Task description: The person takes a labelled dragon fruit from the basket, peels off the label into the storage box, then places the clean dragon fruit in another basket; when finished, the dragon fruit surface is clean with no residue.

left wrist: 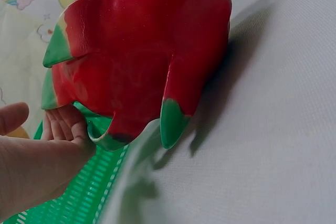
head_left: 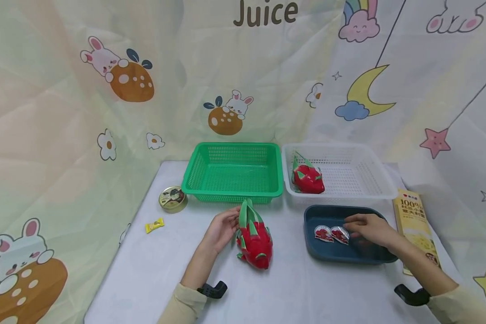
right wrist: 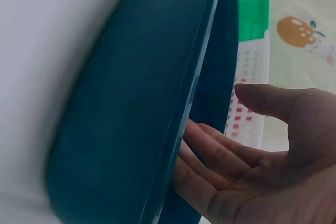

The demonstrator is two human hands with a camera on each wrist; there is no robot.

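A glossy red dragon fruit (head_left: 259, 246) with green leaf tips lies on the white cloth at the middle front. My left hand (head_left: 222, 227) is at its left, fingertips right by the long green leaves and the thumb apart from them in the left wrist view. The dark blue tray (head_left: 328, 253) stands at the right and contains two shiny red-and-white pieces (head_left: 323, 233) side by side. Over its right half, my right hand (head_left: 368, 228) reaches in with loosely bent fingers, fingertips close to the right-hand piece. The right wrist view shows the thumb held away from the fingers (right wrist: 215, 153).
Behind stand a green basket (head_left: 232, 193) and a white basket (head_left: 348, 194), which holds another dragon fruit (head_left: 309, 180). At the left are a round gold tin (head_left: 172, 199) and a yellow wrapped candy (head_left: 154, 225). A yellow pasta package (head_left: 415, 220) lies right of the tray.
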